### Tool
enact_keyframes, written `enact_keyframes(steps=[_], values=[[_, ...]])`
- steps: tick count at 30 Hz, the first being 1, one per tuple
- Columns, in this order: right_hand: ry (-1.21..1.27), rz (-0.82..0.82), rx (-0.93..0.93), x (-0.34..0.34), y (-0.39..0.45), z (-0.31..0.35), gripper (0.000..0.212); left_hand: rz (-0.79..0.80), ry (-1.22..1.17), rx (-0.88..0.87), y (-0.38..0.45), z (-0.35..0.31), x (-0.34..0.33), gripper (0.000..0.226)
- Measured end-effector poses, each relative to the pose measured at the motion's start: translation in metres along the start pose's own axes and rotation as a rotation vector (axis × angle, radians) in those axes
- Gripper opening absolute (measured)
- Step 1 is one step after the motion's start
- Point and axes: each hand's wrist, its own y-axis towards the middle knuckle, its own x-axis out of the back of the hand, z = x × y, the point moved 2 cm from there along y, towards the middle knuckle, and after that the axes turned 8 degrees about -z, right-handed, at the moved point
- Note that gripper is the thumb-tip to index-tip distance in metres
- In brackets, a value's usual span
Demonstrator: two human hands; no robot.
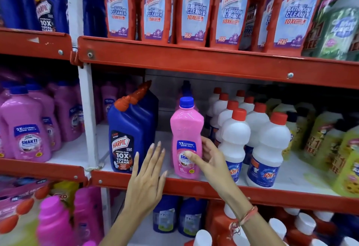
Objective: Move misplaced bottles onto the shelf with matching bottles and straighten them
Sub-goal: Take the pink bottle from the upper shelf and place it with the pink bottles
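A pink Shakti bottle (186, 135) with a blue cap stands upright on the middle red shelf (194, 186), between a blue Harpic bottle (130, 135) and white Rin bottles (234, 144). My right hand (208, 158) wraps around its lower label, thumb across the front. My left hand (148, 175) hovers open, fingers spread, in the gap between the Harpic bottle and the pink one, touching neither clearly. Matching pink Shakti bottles (25, 127) fill the shelf section to the left, past a white upright post (88, 115).
Red Harpic bathroom cleaner pouches (194, 10) line the shelf above. Yellow-green bottles (330, 144) stand at the far right. Below are dark blue bottles (178, 216), magenta bottles (56, 222) and white-capped red ones (303, 226). Another pink bottle (186, 90) stands behind the held one.
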Motion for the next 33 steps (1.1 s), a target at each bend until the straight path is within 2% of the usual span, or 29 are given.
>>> enact_keyframes(steps=[7, 11, 16, 18, 20, 23, 24, 27, 28, 30, 33], values=[[0.004, 0.011, -0.015, -0.002, -0.003, -0.022, 0.036, 0.041, -0.045, -0.007, -0.006, -0.001, -0.003, 0.061], [0.016, 0.089, -0.061, 0.0, -0.002, -0.025, 0.041, 0.054, -0.091, 0.03, -0.005, -0.003, -0.002, 0.062], [-0.022, 0.162, -0.101, 0.001, -0.002, -0.024, 0.04, 0.01, -0.37, 0.16, 0.003, -0.015, 0.004, 0.065], [-0.05, 0.167, -0.115, 0.003, -0.004, -0.024, 0.043, -0.025, -0.57, 0.272, 0.009, -0.024, 0.011, 0.069], [-0.072, 0.148, -0.121, 0.006, -0.007, -0.023, 0.051, -0.013, -0.804, 0.457, 0.015, -0.034, 0.021, 0.075], [-0.139, 0.072, -0.199, 0.013, -0.011, -0.024, 0.09, 0.083, -1.065, 0.723, 0.018, -0.041, 0.03, 0.099], [-0.162, 0.062, -0.236, 0.014, -0.014, -0.024, 0.093, 0.11, -1.126, 0.785, 0.018, -0.041, 0.03, 0.109], [-0.148, 0.115, -0.358, 0.013, -0.019, -0.025, 0.084, 0.187, -1.189, 0.877, 0.019, -0.04, 0.033, 0.13], [-0.139, 0.139, -0.388, 0.013, -0.019, -0.023, 0.074, 0.222, -1.191, 0.88, 0.02, -0.04, 0.035, 0.133], [-0.116, 0.166, -0.423, 0.012, -0.02, -0.014, 0.051, 0.283, -1.188, 0.868, 0.022, -0.042, 0.043, 0.128], [-0.071, 0.162, -0.441, 0.015, -0.017, -0.009, 0.041, 0.335, -1.161, 0.832, 0.024, -0.046, 0.053, 0.111]])
